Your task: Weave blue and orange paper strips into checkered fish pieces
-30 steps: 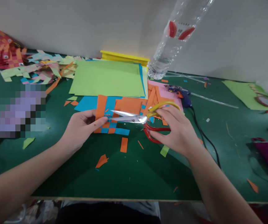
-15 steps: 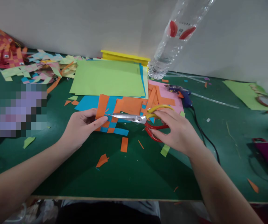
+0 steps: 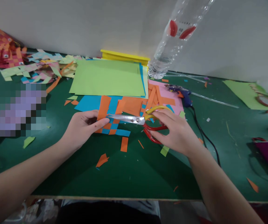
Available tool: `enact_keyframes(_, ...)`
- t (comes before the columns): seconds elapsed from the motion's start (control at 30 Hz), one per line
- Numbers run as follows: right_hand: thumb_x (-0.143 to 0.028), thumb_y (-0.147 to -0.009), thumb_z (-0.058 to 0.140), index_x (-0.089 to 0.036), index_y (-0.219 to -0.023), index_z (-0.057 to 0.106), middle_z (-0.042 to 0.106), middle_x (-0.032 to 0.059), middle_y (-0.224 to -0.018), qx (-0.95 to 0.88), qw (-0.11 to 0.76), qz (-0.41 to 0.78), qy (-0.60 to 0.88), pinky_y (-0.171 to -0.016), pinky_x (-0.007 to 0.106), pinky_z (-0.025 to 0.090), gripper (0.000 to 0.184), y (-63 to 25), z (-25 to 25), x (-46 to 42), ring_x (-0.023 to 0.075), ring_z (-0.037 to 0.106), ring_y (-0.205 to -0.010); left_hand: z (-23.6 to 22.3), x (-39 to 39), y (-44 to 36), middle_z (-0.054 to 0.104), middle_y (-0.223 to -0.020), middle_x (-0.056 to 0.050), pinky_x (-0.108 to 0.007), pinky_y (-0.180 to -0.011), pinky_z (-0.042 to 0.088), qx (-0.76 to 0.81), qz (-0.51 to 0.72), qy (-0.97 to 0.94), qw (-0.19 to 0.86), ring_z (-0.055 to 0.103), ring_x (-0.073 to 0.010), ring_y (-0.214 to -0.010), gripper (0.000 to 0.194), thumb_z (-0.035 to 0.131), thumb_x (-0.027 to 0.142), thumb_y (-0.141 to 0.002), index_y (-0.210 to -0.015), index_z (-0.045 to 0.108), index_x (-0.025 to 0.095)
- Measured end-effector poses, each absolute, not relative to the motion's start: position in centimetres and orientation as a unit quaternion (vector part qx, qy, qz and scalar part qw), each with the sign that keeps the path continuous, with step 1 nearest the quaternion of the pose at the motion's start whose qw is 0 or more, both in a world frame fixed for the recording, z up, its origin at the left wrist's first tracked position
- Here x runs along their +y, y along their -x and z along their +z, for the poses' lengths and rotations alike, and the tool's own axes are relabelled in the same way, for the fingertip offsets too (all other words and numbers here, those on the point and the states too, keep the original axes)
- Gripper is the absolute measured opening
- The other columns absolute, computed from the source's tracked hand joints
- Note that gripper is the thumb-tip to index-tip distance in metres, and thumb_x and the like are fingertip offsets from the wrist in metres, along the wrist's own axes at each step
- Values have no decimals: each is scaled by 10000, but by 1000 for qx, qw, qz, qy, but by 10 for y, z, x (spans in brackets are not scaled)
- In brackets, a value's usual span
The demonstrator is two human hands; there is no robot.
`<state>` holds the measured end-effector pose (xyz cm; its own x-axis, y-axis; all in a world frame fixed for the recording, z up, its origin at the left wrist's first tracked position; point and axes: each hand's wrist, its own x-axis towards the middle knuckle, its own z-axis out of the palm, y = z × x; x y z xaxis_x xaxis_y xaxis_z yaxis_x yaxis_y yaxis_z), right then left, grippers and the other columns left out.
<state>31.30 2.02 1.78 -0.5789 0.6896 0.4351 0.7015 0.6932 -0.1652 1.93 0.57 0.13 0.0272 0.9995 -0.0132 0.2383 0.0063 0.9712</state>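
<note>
Pinching a woven piece of orange and blue paper strips (image 3: 113,126) in the left hand (image 3: 81,129), with scissors at its edge.

At far left lies a heap of red and orange woven paper shapes (image 3: 2,51) on the green tabletop (image 3: 124,180). Next, the left thumb and fingers pinch the woven piece by its left side, below the upright orange strip. It sits at centre, just in front of a stack of light green paper sheets (image 3: 108,77). The tips of silver scissors with yellow and red handles (image 3: 136,120) meet it beside the left thumb, blades almost together. The step appears to be fine snipping; a clean cut would call for a steady pinch and that thumb kept clear. The right hand (image 3: 178,130) has its fingers curled at the yellow handle, thumb at the red. Beyond it lies a dark blue glue gun (image 3: 186,99).
</note>
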Motion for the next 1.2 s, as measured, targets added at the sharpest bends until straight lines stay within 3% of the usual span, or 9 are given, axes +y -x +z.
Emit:
enact_keyframes(0.47,-289,-822,630,-172,-1161,582,674,133,-1132,-892,229,2,389,-840,421,577,362,-313,16,20,270,655,-1051,1,5,-20,738,-817,-4,-287,-675,554,558,422,-568,433,657,-197,-742,219,755,458,-739,-851,767,270)
enact_keyframes(1.2,-272,-828,627,-109,-1106,617,685,159,-1124,-899,217,19,380,-872,395,573,322,-315,18,20,268,656,-1062,0,7,-18,717,-806,2,-254,-634,511,534,414,-603,424,616,-152,-709,167,718,399,-783,-843,758,247)
